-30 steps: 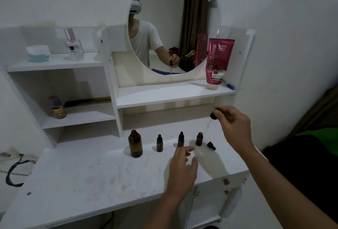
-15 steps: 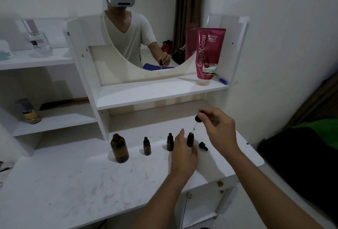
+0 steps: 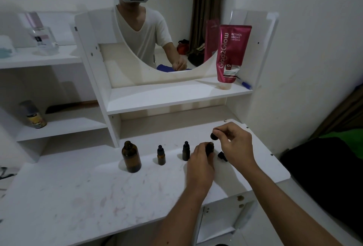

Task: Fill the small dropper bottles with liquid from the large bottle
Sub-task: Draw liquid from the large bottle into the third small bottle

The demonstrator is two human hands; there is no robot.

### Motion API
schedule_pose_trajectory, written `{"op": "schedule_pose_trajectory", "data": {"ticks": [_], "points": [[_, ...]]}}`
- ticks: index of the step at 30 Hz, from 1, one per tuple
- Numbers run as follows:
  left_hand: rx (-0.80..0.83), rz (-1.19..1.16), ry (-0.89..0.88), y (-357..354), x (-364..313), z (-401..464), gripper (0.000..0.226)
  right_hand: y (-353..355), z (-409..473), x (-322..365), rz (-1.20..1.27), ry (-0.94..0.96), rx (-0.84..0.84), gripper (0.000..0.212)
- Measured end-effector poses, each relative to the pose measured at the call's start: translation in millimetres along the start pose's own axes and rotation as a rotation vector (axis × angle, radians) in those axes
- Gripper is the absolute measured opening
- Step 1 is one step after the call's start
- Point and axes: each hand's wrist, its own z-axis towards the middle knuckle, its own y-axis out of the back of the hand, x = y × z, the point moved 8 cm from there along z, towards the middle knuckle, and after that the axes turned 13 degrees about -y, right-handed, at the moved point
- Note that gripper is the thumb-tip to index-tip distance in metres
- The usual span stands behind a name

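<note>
An uncapped small dropper bottle on the white desk is gripped by the left hand, the right hand pinching a dropper cap just above, right of the large bottle; "Glad2Glow Retinol Bright" tube behind.

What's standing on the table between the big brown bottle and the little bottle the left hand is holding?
In the head view, two capped small dropper bottles stand in a row between the large bottle and the open small bottle held by the left hand.
</note>
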Motion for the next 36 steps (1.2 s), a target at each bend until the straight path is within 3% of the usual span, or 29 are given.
{"op": "schedule_pose_trajectory", "data": {"ticks": [7,19,26,36], "points": [[0.003,0.01,-0.002,0.5,-1.3,-1.5,0.023,-0.5,2.5,-1.0,-0.029,-0.056,0.074,0.009],[0.032,0.036,-0.015,-2.0,-0.4,-0.7,0.027,7.6,-5.6,5.2,0.008,-0.05,0.017,0.009],[0.121,0.015,0.041,-1.2,-1.5,-5.8,0.057,38.9,-14.1,42.1,0.07,0.08,-0.09,0.012],[0.242,-0.067,0.038,39.1,-4.8,-52.9,0.054,15.4,-43.9,64.3,0.138,0.047,-0.017,0.015]]}}
